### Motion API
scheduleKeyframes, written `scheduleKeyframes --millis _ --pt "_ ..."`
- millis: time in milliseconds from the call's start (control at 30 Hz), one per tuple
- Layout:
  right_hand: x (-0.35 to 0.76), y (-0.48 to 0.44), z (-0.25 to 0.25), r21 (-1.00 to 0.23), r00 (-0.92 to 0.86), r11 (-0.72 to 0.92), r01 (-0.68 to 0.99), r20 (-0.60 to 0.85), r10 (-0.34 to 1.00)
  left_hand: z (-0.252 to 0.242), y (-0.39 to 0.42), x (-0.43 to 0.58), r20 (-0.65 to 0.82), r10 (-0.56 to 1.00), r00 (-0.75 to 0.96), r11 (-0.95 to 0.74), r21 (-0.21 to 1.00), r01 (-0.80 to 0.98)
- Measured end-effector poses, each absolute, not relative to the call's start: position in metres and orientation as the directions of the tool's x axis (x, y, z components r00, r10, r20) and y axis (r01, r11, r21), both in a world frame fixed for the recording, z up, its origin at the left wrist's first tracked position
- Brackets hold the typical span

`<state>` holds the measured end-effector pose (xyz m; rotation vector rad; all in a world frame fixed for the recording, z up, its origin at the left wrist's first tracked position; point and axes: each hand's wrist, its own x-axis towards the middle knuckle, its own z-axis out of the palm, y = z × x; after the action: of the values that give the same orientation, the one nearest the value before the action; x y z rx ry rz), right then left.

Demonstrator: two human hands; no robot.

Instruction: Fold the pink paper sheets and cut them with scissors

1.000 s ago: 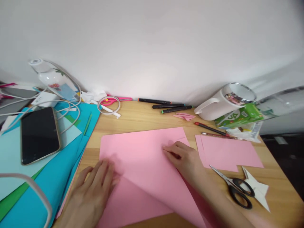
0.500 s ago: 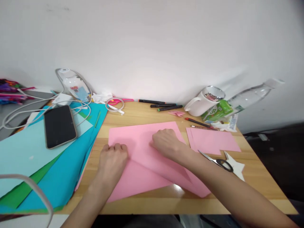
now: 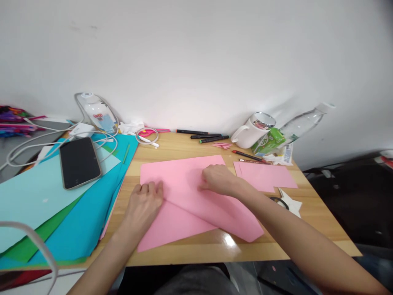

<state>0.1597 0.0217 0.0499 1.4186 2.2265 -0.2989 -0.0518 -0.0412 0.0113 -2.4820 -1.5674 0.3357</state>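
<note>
A large pink paper sheet [image 3: 184, 180] lies on the wooden desk [image 3: 190, 147], its right part folded diagonally over the lower part. My left hand [image 3: 144, 203] rests on the sheet's left edge, at the left end of the fold, its fingers curled down onto the paper. My right hand [image 3: 217, 178] presses on the folded flap near the sheet's middle, its fingers bent and together. Neither hand lifts anything off the desk.
A smaller pink sheet [image 3: 264, 175], scissors [image 3: 278, 200] and a white paper star [image 3: 291, 203] lie at the right. Markers [image 3: 199, 135], a white mug [image 3: 250, 135], a green carton [image 3: 268, 141] and a bottle [image 3: 302, 121] line the back. A phone [image 3: 80, 162] sits on blue and green sheets [image 3: 61, 213] at the left.
The view pulled back and the hands shifted: my left hand curled from flat and settled on the fold's left end; my right hand moved from the sheet's top right corner toward its middle.
</note>
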Motion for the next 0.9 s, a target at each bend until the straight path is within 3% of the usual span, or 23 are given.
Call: scheduleKeyframes --millis 267,733,900 --pt "0.169 0.018 0.044 0.039 -0.430 0.493 0.869 -0.434 0.792 0.002 -0.048 -0.047 0.000 0.917 0.398 -0.380 -0.292 0.878" --pt "0.172 0.017 0.041 0.039 -0.453 0.509 0.860 -0.402 0.796 0.011 -0.049 -0.037 -0.111 0.917 0.382 -0.394 -0.386 0.834" --pt "0.170 0.017 0.040 0.043 -0.450 0.505 0.862 -0.395 0.801 0.015 -0.047 -0.036 -0.143 0.911 0.387 -0.412 -0.322 0.852"
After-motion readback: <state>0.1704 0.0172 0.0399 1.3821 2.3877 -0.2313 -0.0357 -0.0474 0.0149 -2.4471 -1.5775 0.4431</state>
